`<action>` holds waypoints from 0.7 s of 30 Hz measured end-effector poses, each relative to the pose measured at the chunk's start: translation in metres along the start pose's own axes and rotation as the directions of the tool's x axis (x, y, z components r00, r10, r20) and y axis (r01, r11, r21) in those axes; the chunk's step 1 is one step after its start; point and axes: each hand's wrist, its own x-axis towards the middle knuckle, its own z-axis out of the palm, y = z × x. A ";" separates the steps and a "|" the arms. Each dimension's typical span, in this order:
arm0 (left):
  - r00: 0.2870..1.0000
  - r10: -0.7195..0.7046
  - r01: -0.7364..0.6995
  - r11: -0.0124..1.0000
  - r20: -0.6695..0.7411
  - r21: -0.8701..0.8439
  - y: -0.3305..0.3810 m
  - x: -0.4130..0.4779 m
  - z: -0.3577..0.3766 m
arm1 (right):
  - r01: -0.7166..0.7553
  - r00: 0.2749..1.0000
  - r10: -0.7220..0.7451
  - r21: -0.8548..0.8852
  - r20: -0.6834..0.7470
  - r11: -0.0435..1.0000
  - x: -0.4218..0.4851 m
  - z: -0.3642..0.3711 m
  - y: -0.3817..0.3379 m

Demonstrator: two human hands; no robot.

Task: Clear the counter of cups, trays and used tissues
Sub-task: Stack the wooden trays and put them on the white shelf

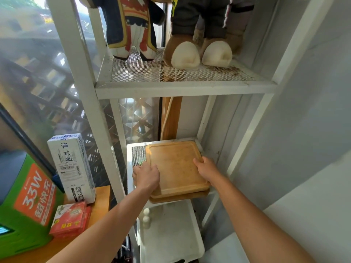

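Note:
A stack of wooden trays [176, 166] lies on the middle mesh shelf [137, 154] of a white metal rack. The top tray sits slightly askew on the ones beneath it, and the stack overhangs the shelf's front edge. My left hand [147, 176] grips the stack's left side, fingers curled over the rim. At the right side, my right hand [206, 166] holds the top tray's edge. No cups or tissues are in view.
Two plush toys [197, 54] stand on the upper mesh shelf. A white lower shelf [171, 234] holds two small pale knobs. On a wooden counter [100, 202] to the left stand a white carton [73, 168], a red box [71, 219] and a green box [26, 202]. A white wall bounds the right.

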 end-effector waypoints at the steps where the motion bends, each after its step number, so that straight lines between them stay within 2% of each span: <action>1: 1.000 0.011 -0.011 1.000 0.009 -0.008 -0.001 0.000 -0.001 | 0.006 1.000 -0.006 -0.018 -0.012 1.000 -0.001 0.000 0.001; 4: 0.997 0.065 -0.064 0.998 0.042 -0.027 -0.006 -0.007 -0.005 | 0.043 0.996 -0.050 -0.101 -0.068 0.994 -0.010 0.000 -0.001; 6: 0.993 0.105 -0.104 0.994 0.044 -0.019 -0.006 -0.014 -0.010 | 0.075 0.980 -0.113 -0.225 -0.161 0.971 -0.023 -0.001 -0.005; 9: 0.979 0.202 -0.200 0.970 -0.003 0.138 0.000 -0.034 -0.018 | 0.138 0.919 -0.271 -0.411 -0.287 0.901 -0.057 0.000 -0.012; 11: 0.950 0.313 -0.309 0.930 0.014 0.201 0.003 -0.053 -0.024 | 0.222 0.890 -0.352 -0.400 -0.290 0.889 -0.083 0.004 -0.014; 12: 0.924 0.379 -0.382 0.907 0.052 0.176 0.002 -0.064 -0.027 | 0.251 0.886 -0.369 -0.378 -0.282 0.891 -0.096 0.007 -0.015; 14: 0.857 0.493 -0.509 0.855 0.148 0.100 -0.005 -0.085 -0.037 | 0.254 0.891 -0.368 -0.380 -0.264 0.889 -0.125 0.015 -0.014; 16: 0.809 0.537 -0.577 0.803 0.237 0.149 -0.020 -0.106 -0.051 | 0.241 0.901 -0.368 -0.440 -0.231 0.865 -0.154 0.028 -0.008; 19: 0.781 0.537 -0.616 0.747 0.320 0.250 -0.064 -0.128 -0.078 | 0.185 0.932 -0.308 -0.483 -0.189 0.856 -0.199 0.059 -0.001; 21: 0.793 0.495 -0.592 0.763 0.354 0.259 -0.109 -0.138 -0.103 | 0.137 0.953 -0.260 -0.539 -0.158 0.831 -0.233 0.091 0.002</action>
